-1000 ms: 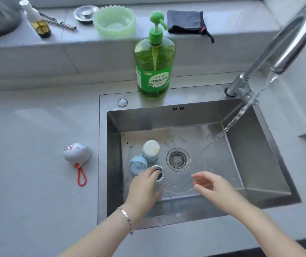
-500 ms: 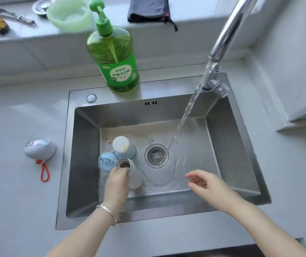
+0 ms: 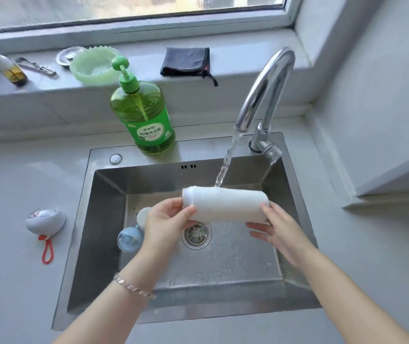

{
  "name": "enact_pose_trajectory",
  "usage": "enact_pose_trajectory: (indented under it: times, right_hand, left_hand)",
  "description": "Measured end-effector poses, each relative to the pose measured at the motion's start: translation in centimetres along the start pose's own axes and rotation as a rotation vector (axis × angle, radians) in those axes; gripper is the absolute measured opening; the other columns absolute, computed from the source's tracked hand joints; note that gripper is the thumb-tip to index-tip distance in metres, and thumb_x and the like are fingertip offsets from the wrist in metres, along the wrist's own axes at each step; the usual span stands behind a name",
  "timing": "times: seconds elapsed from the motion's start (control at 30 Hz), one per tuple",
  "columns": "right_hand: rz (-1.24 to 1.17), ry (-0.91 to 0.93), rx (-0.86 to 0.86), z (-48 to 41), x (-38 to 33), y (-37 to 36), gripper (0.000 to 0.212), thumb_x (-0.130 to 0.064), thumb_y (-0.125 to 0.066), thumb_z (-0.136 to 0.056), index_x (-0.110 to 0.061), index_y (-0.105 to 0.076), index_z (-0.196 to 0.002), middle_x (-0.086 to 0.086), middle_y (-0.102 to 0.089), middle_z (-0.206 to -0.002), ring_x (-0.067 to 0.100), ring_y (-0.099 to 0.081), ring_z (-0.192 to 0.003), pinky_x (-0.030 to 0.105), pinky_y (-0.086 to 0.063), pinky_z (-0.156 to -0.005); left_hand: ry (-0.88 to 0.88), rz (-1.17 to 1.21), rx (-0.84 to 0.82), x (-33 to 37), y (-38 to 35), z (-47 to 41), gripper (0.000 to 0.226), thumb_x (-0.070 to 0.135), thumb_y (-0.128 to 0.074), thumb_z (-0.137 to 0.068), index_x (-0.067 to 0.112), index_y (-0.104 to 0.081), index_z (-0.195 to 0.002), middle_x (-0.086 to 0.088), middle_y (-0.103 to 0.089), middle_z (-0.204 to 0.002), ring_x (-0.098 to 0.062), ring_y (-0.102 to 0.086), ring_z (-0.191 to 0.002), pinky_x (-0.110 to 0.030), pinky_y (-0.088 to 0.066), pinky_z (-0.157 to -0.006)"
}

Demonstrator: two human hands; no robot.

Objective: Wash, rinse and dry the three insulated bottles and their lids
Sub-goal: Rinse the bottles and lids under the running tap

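Note:
A white insulated bottle [image 3: 225, 204] lies sideways above the steel sink [image 3: 109, 219], under the running water stream [image 3: 225, 162]. My left hand [image 3: 166, 219] grips its open mouth end. My right hand [image 3: 280, 229] supports its base from below, fingers spread along it. Two more bottles stand at the sink's left: a blue-lidded one [image 3: 130, 238] and one with a white lid [image 3: 143, 216], half hidden by my left hand. A white and grey lid with a red loop [image 3: 45, 221] rests on the counter to the left.
A green dish soap pump bottle [image 3: 143, 117] stands behind the sink. The chrome tap [image 3: 265, 95] arches at the back right. On the sill lie a dark cloth [image 3: 186, 61], a green scalloped bowl [image 3: 93, 68], a small oil bottle [image 3: 7, 68] and a metal tool [image 3: 37, 68]. The drain [image 3: 196, 235] is below the bottle.
My left hand has lifted the white bottle out of the sink's left side and turned it sideways under the water. My right hand has come up to hold its base.

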State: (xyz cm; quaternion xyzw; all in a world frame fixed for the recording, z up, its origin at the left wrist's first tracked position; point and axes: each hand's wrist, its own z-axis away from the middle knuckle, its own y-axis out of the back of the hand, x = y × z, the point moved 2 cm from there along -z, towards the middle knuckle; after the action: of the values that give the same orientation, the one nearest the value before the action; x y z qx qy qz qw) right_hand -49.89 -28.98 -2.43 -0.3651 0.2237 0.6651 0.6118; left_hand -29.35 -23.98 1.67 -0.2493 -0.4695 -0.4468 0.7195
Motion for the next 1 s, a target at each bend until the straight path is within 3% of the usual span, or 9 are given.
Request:
enact_pose_trajectory:
  times: [0.1, 0.33, 0.43, 0.57, 0.73, 0.83, 0.9, 1.0]
  right_hand:
    - [-0.153, 0.019, 0.008, -0.8, -1.1, 0.7, 0.023, -0.026, -0.042, -0.097, -0.022, -0.053, -0.117, 0.006, -0.058, -0.105, 0.026, -0.060, -0.088, 0.038, -0.049, -0.085]
    - [-0.186, 0.092, 0.131, -1.3, -2.7, 1.5, 0.018, -0.024, -0.047, -0.095, -0.018, -0.054, -0.109, 0.008, -0.057, -0.108, 0.024, -0.056, -0.099, 0.036, -0.050, -0.083]
    - [-0.080, 0.137, 0.144, -1.2, -3.0, 0.9, 0.021, -0.023, -0.051, -0.092, -0.019, -0.054, -0.112, 0.005, -0.056, -0.110, 0.022, -0.056, -0.101, 0.034, -0.052, -0.080]
    - [0.124, 0.179, 0.078, -1.8, -4.0, -2.0, 0.033, -0.025, -0.058, -0.089, -0.021, -0.050, -0.120, 0.005, -0.059, -0.107, 0.017, -0.060, -0.097, 0.033, -0.055, -0.078]
    - [0.272, 0.200, -0.031, -2.6, -5.1, -5.7, 0.025, -0.026, -0.061, -0.087, -0.028, -0.052, -0.110, 0.009, -0.061, -0.104, 0.017, -0.061, -0.095, 0.029, -0.057, -0.074]
    - [0.387, 0.221, -0.057, -2.7, -5.1, -6.5, 0.042, -0.036, -0.066, -0.082, -0.025, -0.051, -0.119, 0.011, -0.063, -0.104, 0.022, -0.064, -0.094, 0.036, -0.057, -0.076]
    - [0.501, 0.271, -0.066, -2.5, -5.2, -6.8, 0.050, -0.053, -0.070, -0.069, -0.035, -0.052, -0.112, 0.005, -0.064, -0.098, 0.021, -0.065, -0.089, 0.040, -0.056, -0.079]
    - [0.575, 0.334, -0.076, -2.2, -5.3, -7.1, 0.045, -0.055, -0.071, -0.062, -0.045, -0.051, -0.101, -0.003, -0.060, -0.092, 0.015, -0.062, -0.078, 0.029, -0.052, -0.073]
  left_hand:
    - [0.052, 0.035, -0.071, 0.6, -1.1, -0.9, 0.013, -0.008, -0.062, -0.082, 0.002, -0.066, -0.090, -0.007, -0.070, -0.070, -0.015, -0.068, -0.064, -0.033, -0.059, -0.069]
    - [0.132, 0.088, -0.130, 1.5, -2.3, -3.0, 0.015, -0.005, -0.060, -0.086, -0.005, -0.061, -0.101, -0.011, -0.065, -0.081, -0.020, -0.063, -0.075, -0.033, -0.059, -0.069]
    - [0.120, 0.015, -0.119, 1.2, -1.3, -3.3, 0.014, -0.002, -0.053, -0.090, 0.001, -0.062, -0.100, -0.008, -0.063, -0.080, -0.015, -0.061, -0.072, -0.031, -0.057, -0.072]
    - [0.138, 0.014, -0.017, 0.5, 1.7, -3.5, 0.020, -0.001, -0.053, -0.090, 0.015, -0.064, -0.082, -0.006, -0.063, -0.077, -0.014, -0.060, -0.072, -0.029, -0.055, -0.070]
    - [0.164, 0.039, 0.085, -0.5, 5.3, -3.6, 0.012, 0.003, -0.057, -0.090, 0.011, -0.065, -0.093, -0.006, -0.065, -0.082, -0.014, -0.061, -0.078, -0.029, -0.057, -0.071]
    - [0.169, 0.061, 0.102, -0.8, 6.3, -3.4, 0.013, 0.004, -0.056, -0.091, 0.013, -0.065, -0.089, -0.007, -0.064, -0.082, -0.012, -0.062, -0.074, -0.025, -0.056, -0.066]
    - [0.197, 0.096, 0.098, -1.2, 6.5, -3.2, 0.015, 0.004, -0.053, -0.092, 0.013, -0.064, -0.087, -0.008, -0.064, -0.083, -0.014, -0.061, -0.075, -0.024, -0.056, -0.065]
    - [0.288, 0.155, 0.046, -2.0, 6.3, -2.8, 0.020, 0.005, -0.047, -0.096, 0.012, -0.064, -0.086, -0.008, -0.062, -0.084, -0.016, -0.060, -0.078, -0.024, -0.058, -0.060]
